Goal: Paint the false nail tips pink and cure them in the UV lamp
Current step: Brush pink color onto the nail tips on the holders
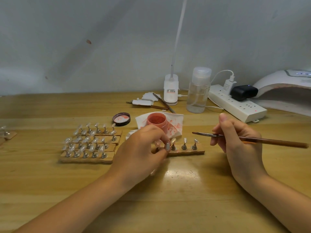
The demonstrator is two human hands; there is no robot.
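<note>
Leftmost, a small wooden piece [9, 135] with one stand sits at the table's [50, 190] edge of view, partly cut off. Next, four wooden strips [87, 148] packed side by side, each carrying a row of metal stands with clear nail tips [86, 139], all unpainted. Behind them, a dark jar lid [121, 119] lies face up, pink smears inside.

Left hand [143, 152] reaches over the left end of a separate wooden strip [186, 151], fingers curled, thumb and forefinger pinching one small nail tip [157, 144] that looks pinkish; its stand is hidden by the fingers. Just behind the hand, an open pink jar [157, 122] stands on a paint-stained tissue [173, 123]. Three more tips on stands [184, 144] stand free to the right on the same strip, clear or silvery.

Farther back: spare brushes and scraps [151, 102], a white lamp base [171, 89], a clear pump bottle [198, 93].

Right hand [239, 138] hovers above the table, fingers closed on a brown brush [252, 139] held roughly level, bristles pointing left toward the strip, apart from it.

Far right: power strip [235, 105] with plugs, then the white UV lamp [284, 88], opening toward the table, partly out of frame.
</note>
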